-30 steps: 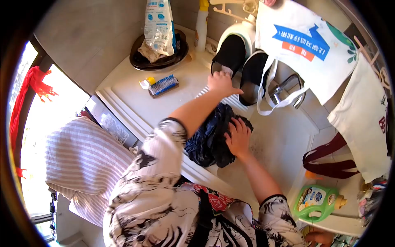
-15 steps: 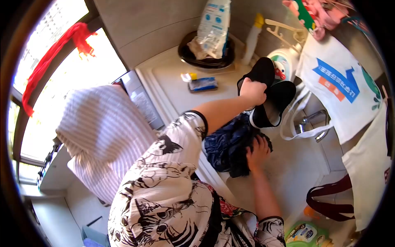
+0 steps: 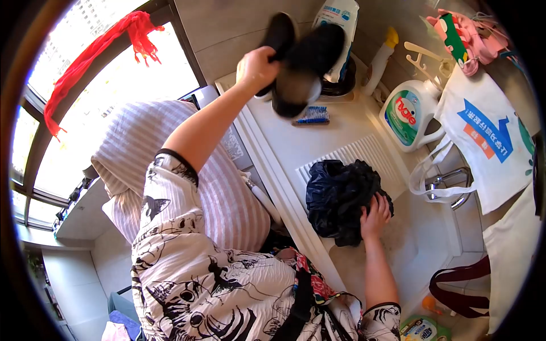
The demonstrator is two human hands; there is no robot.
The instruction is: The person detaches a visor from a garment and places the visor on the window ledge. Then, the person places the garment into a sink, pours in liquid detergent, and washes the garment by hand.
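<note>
My left hand (image 3: 257,68) is closed around a pair of black shoes (image 3: 311,59), lifted over the far left of the white sink counter. Both shoes are blurred by motion, and pale edging shows on them. Over the sink, my right hand (image 3: 375,216) rests with fingers spread on a crumpled black plastic bag (image 3: 340,199). That bag lies partly on the ribbed washboard (image 3: 378,156). Just below the shoes is a blue-bristled brush (image 3: 313,116). The shoes partly hide a black basin (image 3: 344,86) and the white printed packet (image 3: 341,17) in it.
A white detergent bottle (image 3: 406,116) and a yellow-capped bottle (image 3: 380,61) stand along the back. White cloth bags (image 3: 483,142) hang at the right, near the metal faucet (image 3: 449,184). A striped cloth cover (image 3: 227,210) is at my left, by the window with a red scarf (image 3: 91,48).
My left hand has carried the shoes up and left, away from the black bag and the detergent bottle. The right hand stays on the bag. The view has shifted slightly.
</note>
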